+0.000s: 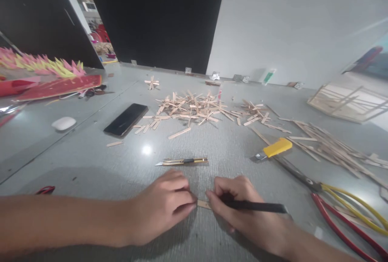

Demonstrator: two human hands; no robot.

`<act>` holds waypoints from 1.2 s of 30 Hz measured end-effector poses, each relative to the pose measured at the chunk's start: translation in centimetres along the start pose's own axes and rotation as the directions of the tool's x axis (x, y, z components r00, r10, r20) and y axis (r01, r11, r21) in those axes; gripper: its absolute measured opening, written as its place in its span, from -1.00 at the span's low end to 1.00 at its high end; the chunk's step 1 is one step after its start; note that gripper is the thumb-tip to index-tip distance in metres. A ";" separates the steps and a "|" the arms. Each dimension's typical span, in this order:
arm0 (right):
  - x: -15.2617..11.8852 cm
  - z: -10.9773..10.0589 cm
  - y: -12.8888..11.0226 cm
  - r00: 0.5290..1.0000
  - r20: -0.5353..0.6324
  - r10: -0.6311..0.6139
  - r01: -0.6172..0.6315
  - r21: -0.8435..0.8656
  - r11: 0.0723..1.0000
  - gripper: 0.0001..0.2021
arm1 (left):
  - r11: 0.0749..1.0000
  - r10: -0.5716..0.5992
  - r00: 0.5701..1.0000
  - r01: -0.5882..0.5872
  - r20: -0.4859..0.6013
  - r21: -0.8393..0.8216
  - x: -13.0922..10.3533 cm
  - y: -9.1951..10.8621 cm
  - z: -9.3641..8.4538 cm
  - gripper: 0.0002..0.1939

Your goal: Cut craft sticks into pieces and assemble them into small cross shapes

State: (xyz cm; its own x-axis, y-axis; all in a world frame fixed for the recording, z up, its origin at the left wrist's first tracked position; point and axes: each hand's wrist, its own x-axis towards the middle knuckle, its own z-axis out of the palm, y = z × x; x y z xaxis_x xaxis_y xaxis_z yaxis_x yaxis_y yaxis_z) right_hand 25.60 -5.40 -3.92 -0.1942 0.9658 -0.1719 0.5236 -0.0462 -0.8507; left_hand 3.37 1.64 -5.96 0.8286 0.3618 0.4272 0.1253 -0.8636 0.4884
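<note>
My left hand (169,205) is closed on the left part of a small wooden stick (204,204) lying on the grey table (194,241). A dark, pen-like tool (257,206) is gripped in my right hand (242,209), whose fingertips are at the stick's right end. The tool's tip is hidden by the fingers. Just beyond both hands lies a gold and black craft knife (184,161), its blade pointing left. Farther back, many short wooden pieces (194,106) form a loose pile.
A black phone (126,119) and white mouse (64,123) lie left. At right are a yellow cutter (277,147), shears with red and yellow handles (317,187), long sticks (330,144) and a wooden frame (348,102). Pink and yellow paper decoration (45,66) stands far left.
</note>
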 end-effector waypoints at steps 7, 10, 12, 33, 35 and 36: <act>-0.1 0.0 -0.1 1.000 0.014 -0.001 0.001 0.038 0.999 -0.60 | 0.999 -0.003 0.998 0.005 -0.062 0.032 0.2 0.4 0.1 -0.76; 0.0 0.1 0.1 1.000 0.015 -0.006 0.005 0.065 0.998 -0.60 | 0.999 -0.004 0.998 0.006 -0.058 0.039 0.3 0.6 0.0 -0.76; 0.1 0.1 0.2 1.000 0.028 -0.007 0.004 0.085 0.996 -0.60 | 0.999 0.005 0.998 -0.002 -0.060 0.040 0.4 0.6 0.0 -0.75; 0.5 0.2 1.0 0.998 0.054 -0.041 0.031 0.171 0.985 -0.59 | 0.989 0.121 0.993 -0.121 0.006 0.083 0.0 0.1 -0.3 -0.76; 0.5 0.2 1.0 0.998 0.052 -0.042 0.033 0.168 0.985 -0.59 | 0.988 0.124 0.992 -0.124 -0.003 0.091 0.1 0.1 -0.3 -0.74; 0.5 0.2 1.1 0.998 0.055 -0.043 0.033 0.170 0.985 -0.59 | 0.988 0.125 0.992 -0.124 -0.005 0.095 0.1 0.2 -0.3 -0.73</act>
State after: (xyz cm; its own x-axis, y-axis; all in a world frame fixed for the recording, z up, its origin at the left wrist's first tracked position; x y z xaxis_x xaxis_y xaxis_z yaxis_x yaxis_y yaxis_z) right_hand 25.91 -5.05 -4.98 -0.2614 0.9515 -0.1623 0.3685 -0.0570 -0.9279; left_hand 3.33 1.64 -5.64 0.8349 0.2531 0.4888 0.0732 -0.9312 0.3571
